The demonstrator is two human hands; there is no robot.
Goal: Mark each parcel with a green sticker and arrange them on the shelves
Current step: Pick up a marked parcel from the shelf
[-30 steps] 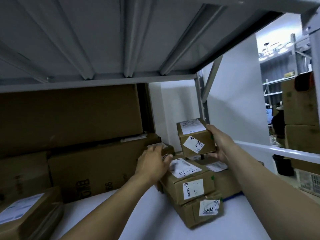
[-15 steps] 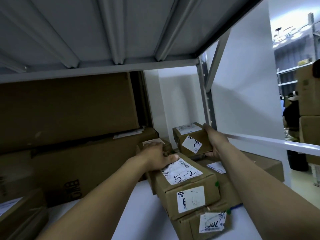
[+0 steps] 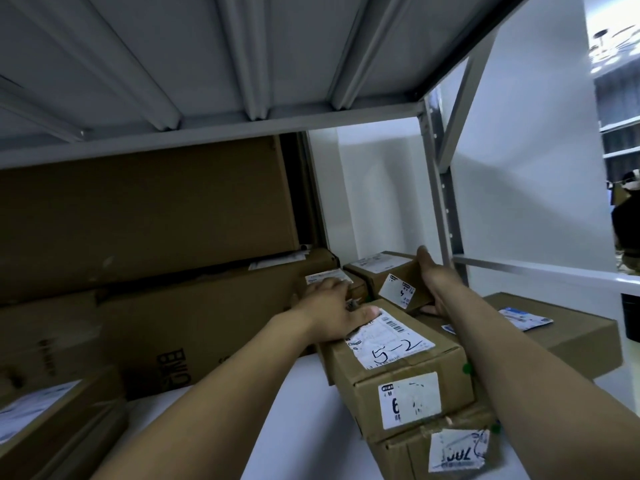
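Small parcel (image 3: pixel 381 275) lowered, R fingers (image 3: pixel 429 309) gripping its right end

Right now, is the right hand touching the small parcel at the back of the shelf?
Touching. The head view shows the right hand gripping the small parcel by its right side, thumb on the top edge, fingers curled beneath.
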